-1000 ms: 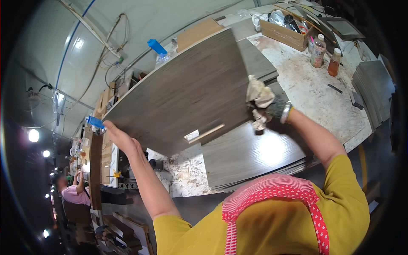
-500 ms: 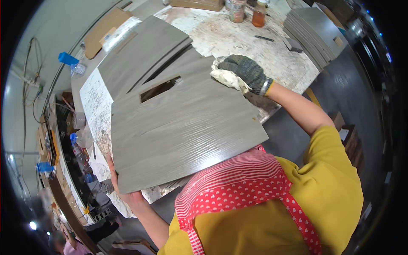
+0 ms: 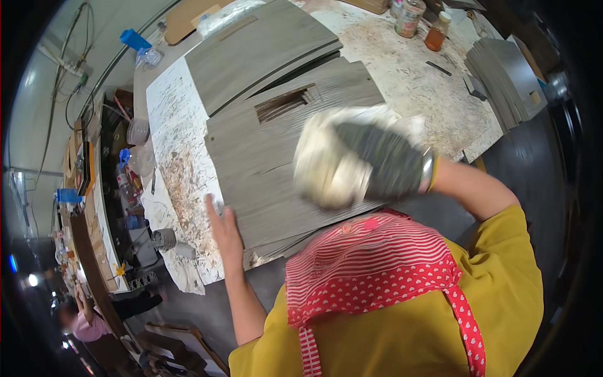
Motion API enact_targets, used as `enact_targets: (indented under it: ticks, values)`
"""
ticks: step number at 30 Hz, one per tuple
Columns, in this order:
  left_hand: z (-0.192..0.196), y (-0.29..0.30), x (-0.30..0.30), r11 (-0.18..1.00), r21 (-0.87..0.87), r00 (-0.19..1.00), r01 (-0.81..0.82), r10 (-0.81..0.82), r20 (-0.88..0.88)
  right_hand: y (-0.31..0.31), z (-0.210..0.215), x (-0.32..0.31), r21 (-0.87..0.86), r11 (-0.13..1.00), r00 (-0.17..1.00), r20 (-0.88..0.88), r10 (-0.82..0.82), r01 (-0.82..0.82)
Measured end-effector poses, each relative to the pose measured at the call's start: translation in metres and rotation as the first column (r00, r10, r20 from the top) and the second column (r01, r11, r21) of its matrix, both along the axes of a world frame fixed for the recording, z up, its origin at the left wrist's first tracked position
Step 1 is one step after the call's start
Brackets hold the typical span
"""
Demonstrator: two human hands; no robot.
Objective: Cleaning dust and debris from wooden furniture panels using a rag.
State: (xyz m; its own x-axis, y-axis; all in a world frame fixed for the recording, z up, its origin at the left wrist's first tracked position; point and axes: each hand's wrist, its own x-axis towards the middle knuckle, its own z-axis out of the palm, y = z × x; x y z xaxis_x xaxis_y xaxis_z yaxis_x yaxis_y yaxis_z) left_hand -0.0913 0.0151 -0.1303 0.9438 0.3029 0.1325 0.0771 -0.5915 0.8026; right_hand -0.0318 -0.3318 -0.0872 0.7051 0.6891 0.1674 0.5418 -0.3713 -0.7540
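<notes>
A grey wood-grain panel (image 3: 270,182) with a rectangular cutout lies on a stack of similar boards in front of me. My left hand (image 3: 227,237), bare, is at the panel's left edge with its fingers stretched out and apart; whether it touches the edge I cannot tell. On my right hand (image 3: 392,160) is a dark knitted glove. It grips a crumpled white cloth (image 3: 320,166) over the right part of the panel, both smeared by motion. Beyond, another grey panel (image 3: 257,53) lies at the far left, a dark gap between the two.
The worktable (image 3: 179,163) has a stained white top. At its far right stand a jar (image 3: 410,17), a bottle of amber liquid (image 3: 438,31) and a stack of grey boards (image 3: 499,78). A dark strip (image 3: 438,68) lies nearby. Plastic bottles (image 3: 129,188) fill a left-hand shelf; another person (image 3: 91,323) is lower left.
The panel has gone from tilted up to lying on the stack. My left hand has let go of its edge. My right hand has brought the cloth nearer me, over the panel.
</notes>
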Motion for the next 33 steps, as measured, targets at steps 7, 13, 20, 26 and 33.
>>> enact_targets:
  ticks: [7,13,20,26,33]
  values:
    - [-0.009,-0.005,-0.008,0.942,-0.268,0.926,0.202,-0.272,-0.261,0.050,-0.014,0.096,-0.233,0.924,0.893,0.407,-0.190,0.303]
    - [-0.017,-0.012,-0.013,0.976,-0.031,0.962,0.217,-0.219,-0.165,0.154,-0.067,0.061,0.205,0.949,0.792,0.606,0.069,-0.240]
    - [-0.013,-0.009,-0.012,0.961,-0.137,0.958,0.240,-0.257,-0.124,0.054,-0.032,0.196,-0.073,0.861,0.675,0.655,-0.340,0.504]
    - [0.021,0.003,0.025,0.956,0.243,0.982,0.166,-0.137,-0.131,-0.069,0.006,0.150,0.019,0.784,0.662,0.522,-0.537,0.621]
    - [-0.014,0.024,0.165,0.913,0.345,0.975,0.216,-0.220,-0.029,-0.052,-0.063,0.080,-0.111,0.601,0.608,0.040,-0.793,0.792]
